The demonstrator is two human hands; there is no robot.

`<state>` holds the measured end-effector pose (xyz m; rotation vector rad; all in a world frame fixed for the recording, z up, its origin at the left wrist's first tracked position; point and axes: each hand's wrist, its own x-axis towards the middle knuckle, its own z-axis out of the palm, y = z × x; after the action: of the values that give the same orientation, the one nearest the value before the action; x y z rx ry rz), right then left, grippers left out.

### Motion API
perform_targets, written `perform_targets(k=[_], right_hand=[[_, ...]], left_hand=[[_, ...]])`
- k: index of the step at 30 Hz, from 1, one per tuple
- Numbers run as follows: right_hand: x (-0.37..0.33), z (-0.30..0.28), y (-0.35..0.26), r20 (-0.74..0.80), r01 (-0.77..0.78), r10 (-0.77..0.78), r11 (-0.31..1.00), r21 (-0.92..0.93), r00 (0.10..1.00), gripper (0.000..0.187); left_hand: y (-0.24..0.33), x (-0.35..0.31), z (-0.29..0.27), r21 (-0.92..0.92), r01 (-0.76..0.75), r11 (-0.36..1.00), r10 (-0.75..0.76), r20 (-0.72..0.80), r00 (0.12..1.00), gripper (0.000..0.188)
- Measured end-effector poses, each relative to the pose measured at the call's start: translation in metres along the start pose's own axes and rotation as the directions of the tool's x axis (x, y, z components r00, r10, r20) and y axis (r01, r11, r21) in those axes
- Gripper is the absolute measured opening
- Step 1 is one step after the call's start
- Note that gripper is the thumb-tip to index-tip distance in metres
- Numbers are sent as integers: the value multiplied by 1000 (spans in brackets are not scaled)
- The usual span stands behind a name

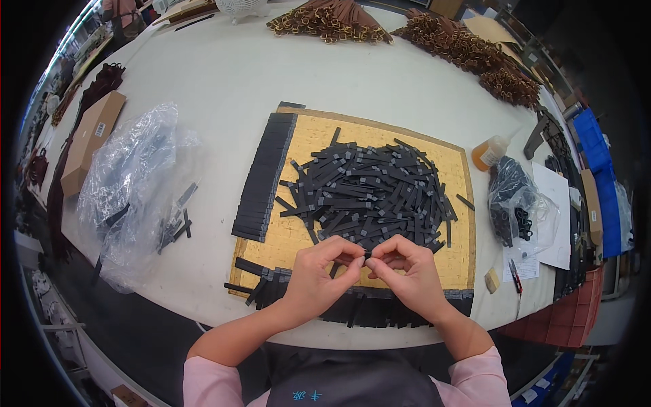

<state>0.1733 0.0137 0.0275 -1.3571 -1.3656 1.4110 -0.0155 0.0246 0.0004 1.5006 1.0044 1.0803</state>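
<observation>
Your left hand [319, 275] and your right hand [411, 275] meet tip to tip, thumb and forefinger of each pinched on a small black strip [368, 255]. Most of it is hidden by your fingers, so I cannot tell how the strip is turned or whether its end is folded. It is held above the yellow board [456, 254], at the near side of the heap of loose black strips [373, 186].

You seem to be at the step of working one strip's end between your fingertips, perhaps folding or pressing it. The next move likely calls for a firm, even pinch so both layers sit square, then letting go with one hand and laying the strip down in line.

Below your wrists, the near row of strips [369, 308] runs along the board's front edge, grey ends inward; a matching left row [266, 178] lines the side. Mind the near-left corner, where a few strips lie askew and could spoil the alignment.

Farther out on the desk [203, 74] are a clear plastic bag [129, 190] to your left and, to your right, a bottle of amber liquid [489, 153] and red-handled snips [517, 278].
</observation>
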Motion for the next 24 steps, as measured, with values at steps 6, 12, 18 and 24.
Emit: perform_targets(k=[6,12,18,24], right_hand=[[3,1,4,28,-78,76,993,88,997,12],[16,-3,10,104,-105,83,968,227,991,13],[13,-5,17,101,-101,83,976,195,992,10],[8,-5,17,50,-100,89,958,267,995,8]], left_hand=[[0,3,-2,-29,127,991,-126,55,991,10],[-3,-2,4,4,8,1000,-8,47,999,11],[-7,-2,7,-4,89,996,-89,69,994,12],[-7,4,6,-103,112,988,-106,59,993,11]])
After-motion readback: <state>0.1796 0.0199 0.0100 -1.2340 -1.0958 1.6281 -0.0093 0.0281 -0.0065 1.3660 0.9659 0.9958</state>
